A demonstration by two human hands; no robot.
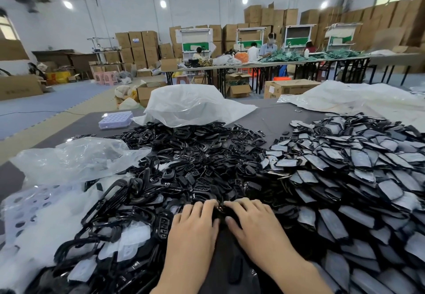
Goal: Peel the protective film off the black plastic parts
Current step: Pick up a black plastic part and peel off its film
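Bright ceiling lamps (163, 3) glare; edges bend, blur.

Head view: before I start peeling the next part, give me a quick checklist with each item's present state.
1. Both hands in view: ok. The left hand and right hand meet fingertip to fingertip.
2. A part pinched between them: cannot tell; the fingers hide it.
3. Film edge lifted: cannot tell.
4. Supply of filmed pieces: ok. The grey-filmed parts are heaped beside the right hand.
5. Heap for bare pieces: ok. The black parts lie piled just ahead of the hands.
6. Waste film kept apart: not ok. The clear sheets at the left overlap the black parts.
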